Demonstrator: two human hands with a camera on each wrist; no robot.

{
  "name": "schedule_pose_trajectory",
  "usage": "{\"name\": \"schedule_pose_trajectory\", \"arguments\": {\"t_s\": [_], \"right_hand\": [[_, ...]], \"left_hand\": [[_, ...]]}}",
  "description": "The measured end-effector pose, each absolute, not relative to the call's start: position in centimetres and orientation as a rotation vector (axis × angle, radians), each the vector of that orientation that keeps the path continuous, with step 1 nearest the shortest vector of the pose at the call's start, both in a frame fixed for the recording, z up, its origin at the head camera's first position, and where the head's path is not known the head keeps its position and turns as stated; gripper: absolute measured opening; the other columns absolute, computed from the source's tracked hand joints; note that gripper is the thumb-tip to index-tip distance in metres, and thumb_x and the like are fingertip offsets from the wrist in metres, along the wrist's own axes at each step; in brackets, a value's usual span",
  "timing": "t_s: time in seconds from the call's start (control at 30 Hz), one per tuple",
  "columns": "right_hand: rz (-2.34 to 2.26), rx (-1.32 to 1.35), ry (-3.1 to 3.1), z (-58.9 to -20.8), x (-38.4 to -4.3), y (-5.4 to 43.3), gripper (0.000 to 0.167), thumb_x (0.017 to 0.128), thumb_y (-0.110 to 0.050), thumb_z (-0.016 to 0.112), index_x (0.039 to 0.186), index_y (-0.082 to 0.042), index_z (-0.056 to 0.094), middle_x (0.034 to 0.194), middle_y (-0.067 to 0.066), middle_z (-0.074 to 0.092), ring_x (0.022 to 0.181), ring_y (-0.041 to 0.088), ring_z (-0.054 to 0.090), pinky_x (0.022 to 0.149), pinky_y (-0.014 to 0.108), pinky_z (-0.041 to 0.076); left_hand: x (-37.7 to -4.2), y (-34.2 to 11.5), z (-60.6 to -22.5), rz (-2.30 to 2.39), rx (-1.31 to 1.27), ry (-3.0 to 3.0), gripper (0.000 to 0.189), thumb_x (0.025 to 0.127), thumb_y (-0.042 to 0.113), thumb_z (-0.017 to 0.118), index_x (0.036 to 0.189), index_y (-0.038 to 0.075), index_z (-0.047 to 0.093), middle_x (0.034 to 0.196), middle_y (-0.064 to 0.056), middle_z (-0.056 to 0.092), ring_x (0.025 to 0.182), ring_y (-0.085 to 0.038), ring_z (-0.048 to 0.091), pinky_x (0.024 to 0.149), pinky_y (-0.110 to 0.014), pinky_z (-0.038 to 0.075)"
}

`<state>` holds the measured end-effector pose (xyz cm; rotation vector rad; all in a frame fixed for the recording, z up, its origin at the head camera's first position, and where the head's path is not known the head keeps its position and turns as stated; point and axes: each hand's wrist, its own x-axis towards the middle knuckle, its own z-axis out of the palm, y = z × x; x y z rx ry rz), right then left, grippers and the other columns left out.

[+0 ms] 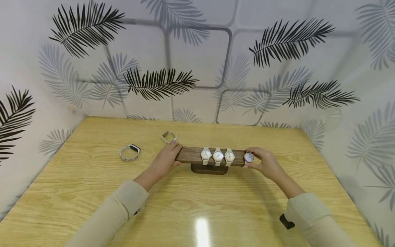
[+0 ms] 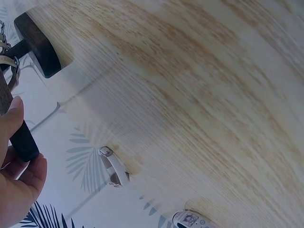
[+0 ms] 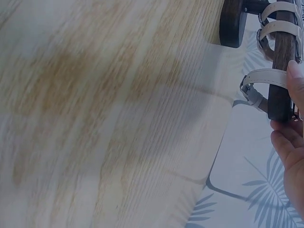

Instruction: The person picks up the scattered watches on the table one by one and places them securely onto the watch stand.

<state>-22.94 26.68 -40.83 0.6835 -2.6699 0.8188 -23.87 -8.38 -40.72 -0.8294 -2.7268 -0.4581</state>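
A dark wooden watch stand (image 1: 192,155) has a crossbar on a rounded base (image 1: 210,169). Three wristwatches (image 1: 218,156) with light straps sit side by side round its middle. A fourth wristwatch (image 1: 248,157) is at the bar's right end, and its white strap (image 3: 268,76) loops round the bar in the right wrist view. My left hand (image 1: 165,159) grips the bar's left end between thumb and fingers. With thumb and fingers, my right hand (image 1: 264,164) pinches the fourth watch at the bar's end; part of its case is hidden.
On the wooden table (image 1: 172,209), a looped watch (image 1: 168,137) lies behind my left hand. A smart band (image 1: 130,152) with a pale strap and dark face lies farther left. Patterned walls (image 1: 197,68) border the table at the back and sides.
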Motion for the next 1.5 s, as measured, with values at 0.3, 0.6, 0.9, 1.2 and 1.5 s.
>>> {"name": "schedule_pose_trajectory", "arguments": {"t_s": [0.3,0.6,0.9,1.2,1.5], "right_hand": [[0.635,0.808,-2.626,-40.9,-23.4,25.8,0.052,0.065,-0.014,0.081,0.111,0.003,0.063,0.111,0.02,0.065,0.103,0.036,0.061,0.085,0.046,0.051],[0.598,0.835,-2.664,-40.5,-23.7,25.1,0.052,0.068,-0.017,0.079,0.113,0.003,0.062,0.113,0.02,0.064,0.105,0.036,0.061,0.088,0.046,0.051],[0.669,0.843,-2.651,-40.4,-23.7,25.0,0.051,0.068,-0.011,0.079,0.114,0.005,0.061,0.114,0.022,0.063,0.106,0.038,0.06,0.088,0.047,0.05],[0.627,0.859,-2.648,-40.5,-23.5,25.1,0.05,0.07,-0.012,0.078,0.114,0.005,0.061,0.113,0.022,0.063,0.105,0.038,0.06,0.087,0.046,0.05],[0.649,0.817,-2.71,-40.1,-23.3,24.8,0.05,0.072,-0.012,0.077,0.116,0.006,0.06,0.116,0.023,0.061,0.108,0.039,0.058,0.09,0.049,0.048]], "left_hand": [[-23.7,-8.6,-40.7,-0.453,-0.82,-2.743,0.056,0.075,0.018,0.075,0.122,-0.005,0.053,0.122,-0.017,0.053,0.117,-0.033,0.051,0.1,-0.042,0.043],[-23.8,-8.7,-40.8,-0.465,-0.806,-2.748,0.055,0.076,0.018,0.075,0.122,-0.004,0.053,0.122,-0.016,0.053,0.116,-0.032,0.051,0.099,-0.041,0.044],[-23.9,-8.5,-40.8,-0.479,-0.832,-2.734,0.054,0.076,0.018,0.075,0.121,-0.004,0.053,0.12,-0.015,0.053,0.115,-0.032,0.052,0.098,-0.042,0.044],[-23.9,-8.5,-41.1,-0.482,-0.837,-2.711,0.054,0.076,0.017,0.075,0.121,-0.005,0.054,0.12,-0.016,0.054,0.114,-0.032,0.052,0.097,-0.042,0.045],[-24.1,-9.0,-41.3,-0.53,-0.829,-2.735,0.058,0.078,0.02,0.073,0.126,-0.005,0.051,0.126,-0.019,0.051,0.12,-0.034,0.049,0.099,-0.043,0.044]]}}
